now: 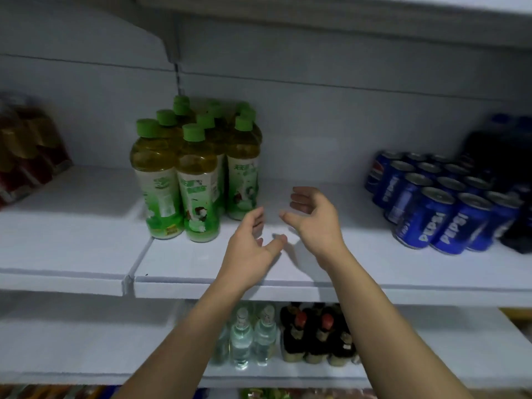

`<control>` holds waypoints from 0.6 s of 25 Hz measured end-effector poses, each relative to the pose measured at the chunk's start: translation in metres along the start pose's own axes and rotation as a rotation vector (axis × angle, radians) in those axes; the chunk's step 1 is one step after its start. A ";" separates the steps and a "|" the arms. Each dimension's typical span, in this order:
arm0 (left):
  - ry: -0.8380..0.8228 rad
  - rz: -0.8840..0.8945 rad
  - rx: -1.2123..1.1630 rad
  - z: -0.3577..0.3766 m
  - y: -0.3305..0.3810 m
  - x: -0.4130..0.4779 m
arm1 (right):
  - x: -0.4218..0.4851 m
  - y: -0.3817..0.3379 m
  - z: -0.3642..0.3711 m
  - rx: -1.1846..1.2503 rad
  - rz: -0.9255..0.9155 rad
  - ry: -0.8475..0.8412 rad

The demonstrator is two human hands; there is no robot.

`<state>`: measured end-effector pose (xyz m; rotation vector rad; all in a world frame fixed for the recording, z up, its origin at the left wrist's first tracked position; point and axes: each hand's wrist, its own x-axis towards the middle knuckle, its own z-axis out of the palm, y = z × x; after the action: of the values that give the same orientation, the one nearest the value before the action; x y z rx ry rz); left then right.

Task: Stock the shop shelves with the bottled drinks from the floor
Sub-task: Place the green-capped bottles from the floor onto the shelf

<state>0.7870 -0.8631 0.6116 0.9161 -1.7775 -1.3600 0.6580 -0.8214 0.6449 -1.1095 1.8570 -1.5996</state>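
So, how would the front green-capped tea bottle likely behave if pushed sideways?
The front tea bottle is tall and narrow, so it probably tips before sliding. It looks full, so likely fairly heavy.

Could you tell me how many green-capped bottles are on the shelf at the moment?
9 green-capped bottles, in one tight block on the middle shelf, left of centre: three columns of three, front to back. The rear caps overlap, so the count may be off.

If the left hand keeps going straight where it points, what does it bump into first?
Probably only the back wall: the left hand points over bare shelf, just right of the green-capped bottles. Depth is unclear, so it might brush them.
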 end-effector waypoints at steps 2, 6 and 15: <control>-0.059 0.037 -0.067 0.017 0.002 -0.004 | -0.023 0.011 -0.026 0.025 0.009 0.085; -0.211 0.092 -0.124 0.061 0.006 -0.026 | -0.079 0.029 -0.073 -0.002 0.057 0.249; -0.628 0.188 -0.038 0.158 0.002 -0.118 | -0.209 0.079 -0.170 -0.011 0.222 0.480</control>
<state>0.7097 -0.6860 0.5692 0.2916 -2.2143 -1.6622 0.6261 -0.5521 0.5735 -0.5212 2.1935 -1.8332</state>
